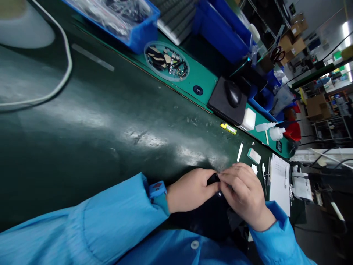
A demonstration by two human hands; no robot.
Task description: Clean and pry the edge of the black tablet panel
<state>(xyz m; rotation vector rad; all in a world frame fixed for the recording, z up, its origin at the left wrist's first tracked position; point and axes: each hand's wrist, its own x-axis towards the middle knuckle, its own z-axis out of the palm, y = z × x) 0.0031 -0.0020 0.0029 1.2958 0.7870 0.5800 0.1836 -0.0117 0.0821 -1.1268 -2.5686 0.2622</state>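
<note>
A black mouse [233,94] rests on a dark pad [220,106] between a round dish [159,71] and a white block [249,119].

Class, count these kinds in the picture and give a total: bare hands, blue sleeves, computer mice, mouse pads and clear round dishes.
Bare hands: 2 (left hand, right hand)
Blue sleeves: 2 (left sleeve, right sleeve)
Computer mouse: 1
Mouse pad: 1
Clear round dish: 1
Total: 7

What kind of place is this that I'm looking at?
It looks like a workshop, probably for assembling or repairing small parts: blue plastic bins and a clear dish of small pieces sit along the far side of the worktable, with cardboard boxes beyond.
</note>
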